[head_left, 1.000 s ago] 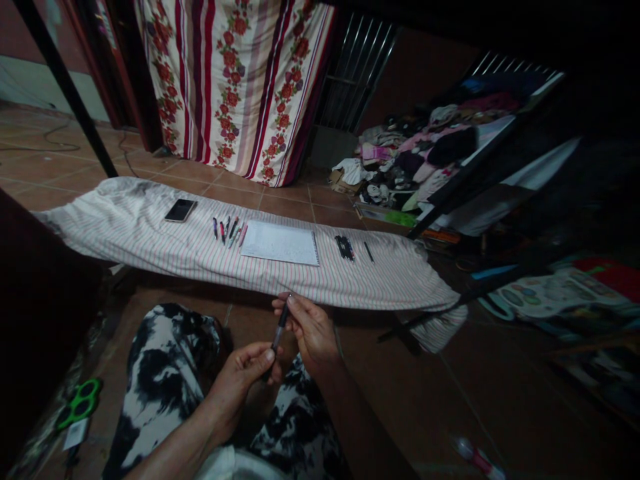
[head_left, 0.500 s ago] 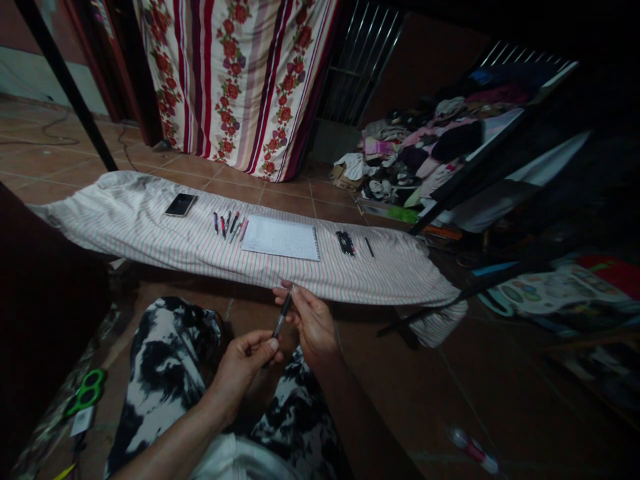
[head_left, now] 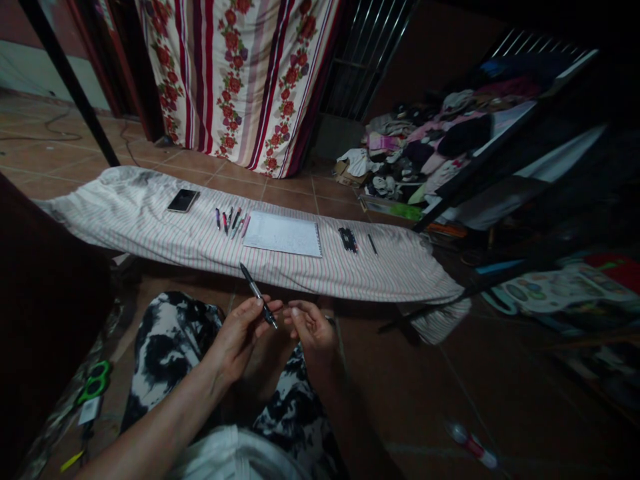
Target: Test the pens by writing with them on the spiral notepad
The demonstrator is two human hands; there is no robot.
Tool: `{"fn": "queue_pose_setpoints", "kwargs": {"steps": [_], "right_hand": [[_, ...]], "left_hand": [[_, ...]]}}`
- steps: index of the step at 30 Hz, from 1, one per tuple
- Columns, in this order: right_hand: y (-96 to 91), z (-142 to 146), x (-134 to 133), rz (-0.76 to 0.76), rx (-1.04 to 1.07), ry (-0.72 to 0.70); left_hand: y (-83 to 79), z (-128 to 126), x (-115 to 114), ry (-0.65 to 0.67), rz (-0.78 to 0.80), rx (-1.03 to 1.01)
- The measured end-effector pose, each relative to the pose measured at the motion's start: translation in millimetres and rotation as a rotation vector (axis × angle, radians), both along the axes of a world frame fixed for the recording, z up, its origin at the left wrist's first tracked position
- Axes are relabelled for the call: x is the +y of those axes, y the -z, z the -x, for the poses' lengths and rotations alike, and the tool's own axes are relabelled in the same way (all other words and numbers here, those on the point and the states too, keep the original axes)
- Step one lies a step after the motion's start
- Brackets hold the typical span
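Now that the black-and-silver pen (head_left: 251, 283) has been turned free of the right hand (head_left: 312, 328), whose grip stands slightly parted, one-handed handling is established: the pen is clamped by the left hand (head_left: 241, 328) near the cloth-covered worktop (head_left: 370, 285).

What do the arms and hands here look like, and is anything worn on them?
They are a person's. The left hand and right hand show no gloves. The left forearm has no sleeve showing; the right forearm fades into shadow. Also worn: a pale top and blotchy black-and-white trousers.
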State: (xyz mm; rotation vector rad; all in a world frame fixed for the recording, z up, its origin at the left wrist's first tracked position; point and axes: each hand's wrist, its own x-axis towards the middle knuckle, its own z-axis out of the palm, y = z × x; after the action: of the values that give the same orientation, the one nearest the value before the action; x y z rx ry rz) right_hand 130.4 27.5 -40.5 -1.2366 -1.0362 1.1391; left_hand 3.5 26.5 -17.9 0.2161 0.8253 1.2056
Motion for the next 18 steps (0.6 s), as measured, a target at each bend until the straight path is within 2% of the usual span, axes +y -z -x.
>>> {"fn": "queue_pose_setpoints", "kwargs": {"steps": [6,18], "right_hand": [[1.1,2.4,-7.3,0.031,0.02,-0.125],[-5.3,2.5,-11.6,0.075,0.083,-0.143]], "left_hand": [[-5.6,-2.3,3.6,-0.029,0.045,-0.021],[-9.0,-5.0,2.3,0.004,-0.018,-0.029]]}}
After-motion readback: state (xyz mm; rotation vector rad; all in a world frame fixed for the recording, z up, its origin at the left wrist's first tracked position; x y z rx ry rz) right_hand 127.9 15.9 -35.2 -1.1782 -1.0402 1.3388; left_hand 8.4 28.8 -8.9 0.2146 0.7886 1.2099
